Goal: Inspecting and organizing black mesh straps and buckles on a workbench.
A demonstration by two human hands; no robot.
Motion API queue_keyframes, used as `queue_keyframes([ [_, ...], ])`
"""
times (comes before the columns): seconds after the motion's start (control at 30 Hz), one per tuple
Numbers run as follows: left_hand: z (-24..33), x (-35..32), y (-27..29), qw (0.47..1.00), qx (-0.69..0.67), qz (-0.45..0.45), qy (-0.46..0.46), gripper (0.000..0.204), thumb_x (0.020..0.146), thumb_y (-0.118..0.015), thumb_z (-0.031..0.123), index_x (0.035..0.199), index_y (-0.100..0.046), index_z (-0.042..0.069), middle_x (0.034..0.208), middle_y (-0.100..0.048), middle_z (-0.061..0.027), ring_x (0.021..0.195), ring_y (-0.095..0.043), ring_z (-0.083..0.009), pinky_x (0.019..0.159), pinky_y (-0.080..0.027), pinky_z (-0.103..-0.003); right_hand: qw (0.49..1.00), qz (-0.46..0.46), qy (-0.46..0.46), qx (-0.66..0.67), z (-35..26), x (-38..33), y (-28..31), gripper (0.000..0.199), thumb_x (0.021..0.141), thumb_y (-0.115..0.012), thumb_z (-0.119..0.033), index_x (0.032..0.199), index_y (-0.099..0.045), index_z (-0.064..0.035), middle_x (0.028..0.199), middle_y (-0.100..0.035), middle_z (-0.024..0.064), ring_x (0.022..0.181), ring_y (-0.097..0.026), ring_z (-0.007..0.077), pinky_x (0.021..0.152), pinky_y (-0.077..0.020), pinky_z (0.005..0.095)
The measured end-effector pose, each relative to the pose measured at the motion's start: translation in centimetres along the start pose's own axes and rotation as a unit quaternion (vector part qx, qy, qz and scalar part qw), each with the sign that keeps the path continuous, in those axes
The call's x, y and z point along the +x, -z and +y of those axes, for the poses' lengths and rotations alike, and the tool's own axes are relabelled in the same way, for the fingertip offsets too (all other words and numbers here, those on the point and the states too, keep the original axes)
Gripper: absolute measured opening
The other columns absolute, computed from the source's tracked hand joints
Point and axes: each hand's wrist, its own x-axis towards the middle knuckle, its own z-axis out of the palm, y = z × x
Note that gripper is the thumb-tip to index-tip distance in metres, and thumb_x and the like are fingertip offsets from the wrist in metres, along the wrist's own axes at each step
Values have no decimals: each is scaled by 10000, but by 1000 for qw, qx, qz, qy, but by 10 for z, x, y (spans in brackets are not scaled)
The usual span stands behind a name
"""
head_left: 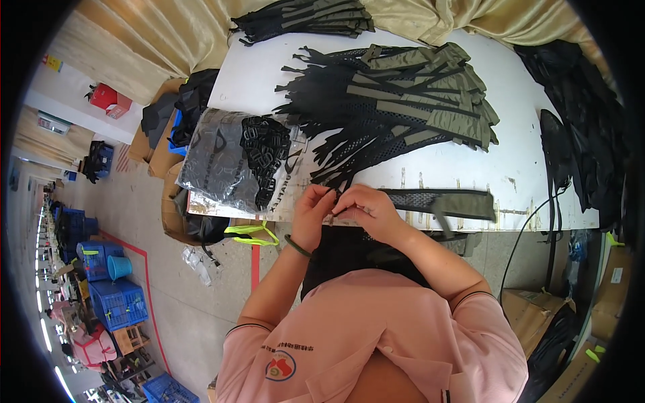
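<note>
Near the table's front edge, my left hand (314, 209) and my right hand (368, 210) meet with fingers pinched together. A black mesh strap (416, 200) with an olive fabric end runs from under my right hand along the edge to the right; its narrow end is in my right fingers. Something small and dark is in my left fingertips, too covered to name. Left of my hands, a heap of black plastic buckles (259, 158) lies on a clear printed plastic bag (215, 158). Beyond my hands, many similar mesh straps (410, 101) lie fanned out in a pile.
The white table (517, 161) has worn tape marks along its front. Another bundle of straps (302, 19) lies at the back. Black fabric pieces (584, 127) hang at the right, with a dark cord. Cardboard boxes (537, 312) stand on the floor; blue crates (117, 302) are far left.
</note>
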Motion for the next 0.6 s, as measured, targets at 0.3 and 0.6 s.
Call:
queue_keyframes([
  [0.3, 4, -6, -7, 997, 25, 25, -67, 99, 850, -658, 11, 929, -601, 28, 876, -646, -31, 765, -588, -85, 718, -479, -226, 925, 27, -287, 246, 7, -2, -2, 262, 756, -711, 25, 902, -510, -58, 741, -545, -14, 669, -521, 46, 586, -432, 189],
  [0.6, 6, -14, -9, 985, 105, -61, -124, 148, 842, -646, -32, 971, -589, 8, 982, -626, -55, 884, -590, -115, 811, -481, -251, 922, 69, -307, 228, 7, -4, -1, 269, 752, -714, 29, 880, -494, -59, 733, -542, -5, 664, -524, 60, 564, -419, 196],
])
